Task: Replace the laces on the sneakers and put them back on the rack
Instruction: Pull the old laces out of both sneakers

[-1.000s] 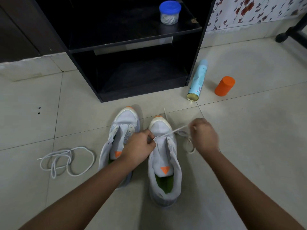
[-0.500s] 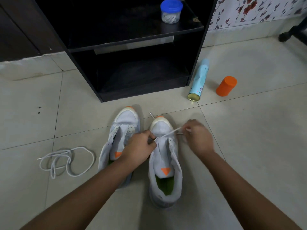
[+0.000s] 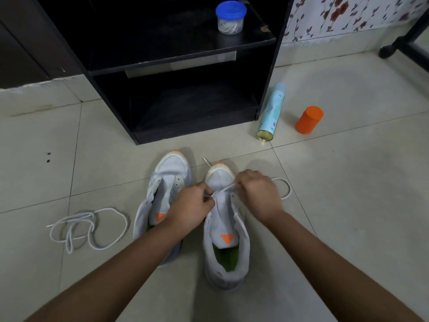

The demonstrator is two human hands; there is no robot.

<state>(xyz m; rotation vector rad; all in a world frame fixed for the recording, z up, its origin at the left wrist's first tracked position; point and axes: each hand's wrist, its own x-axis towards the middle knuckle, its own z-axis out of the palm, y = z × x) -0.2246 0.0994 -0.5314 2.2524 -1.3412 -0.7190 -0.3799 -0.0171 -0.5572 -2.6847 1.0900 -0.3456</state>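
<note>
Two white sneakers with orange accents stand side by side on the tiled floor, toes toward the rack: the left sneaker [image 3: 166,194] and the right sneaker [image 3: 226,249]. A white lace [image 3: 286,190] runs across the right sneaker's front eyelets and loops onto the floor at its right. My left hand [image 3: 191,209] pinches the lace at the shoe's left eyelets. My right hand [image 3: 258,195] grips the lace at the right eyelets. A second loose white lace [image 3: 90,226] lies coiled on the floor at the left.
The black shoe rack [image 3: 181,66] stands just beyond the sneakers, lower shelf empty, a blue-lidded jar [image 3: 230,17] on the upper shelf. A light blue spray can [image 3: 271,112] lies beside the rack, with an orange cylinder [image 3: 309,120] to its right. A black furniture leg [image 3: 406,33] is far right.
My right hand has moved left from beside the right sneaker to over its eyelets, with the lace in it. The lace loop now trails on the floor at the right. My left hand stays put.
</note>
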